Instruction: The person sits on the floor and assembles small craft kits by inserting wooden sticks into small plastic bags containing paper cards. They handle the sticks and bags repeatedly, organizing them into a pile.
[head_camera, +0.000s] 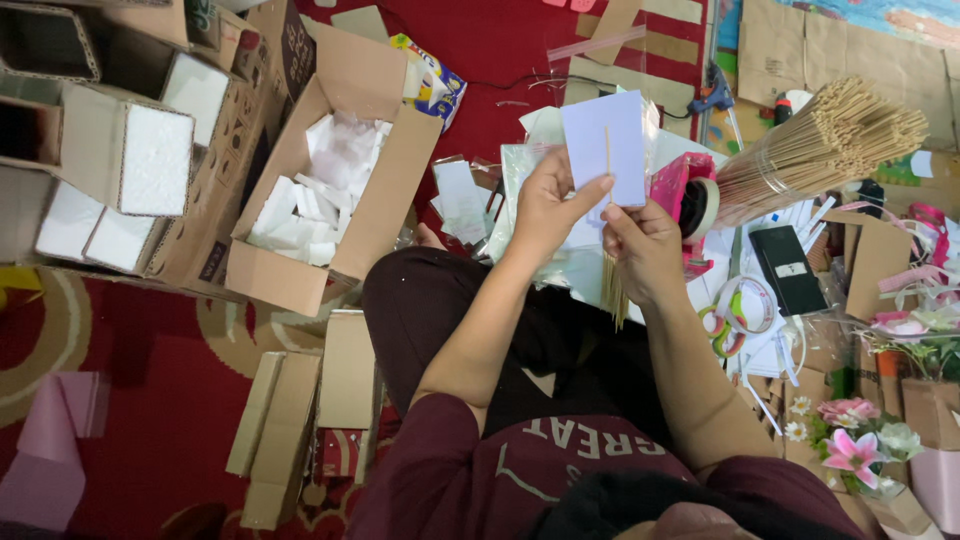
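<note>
Left hand (545, 210) holds white card (605, 145); right hand (645, 250) seemingly grips sticks (612, 285).

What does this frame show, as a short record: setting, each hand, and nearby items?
setting: person seated on a red patterned carpet, seen from above
left hand: holds a pale card, thumb pressing a thin stick against it
right hand: grips a small bunch of sticks
nearby: large banded stick bundle, tape roll, open cardboard box of white pieces, artificial flowers
</note>
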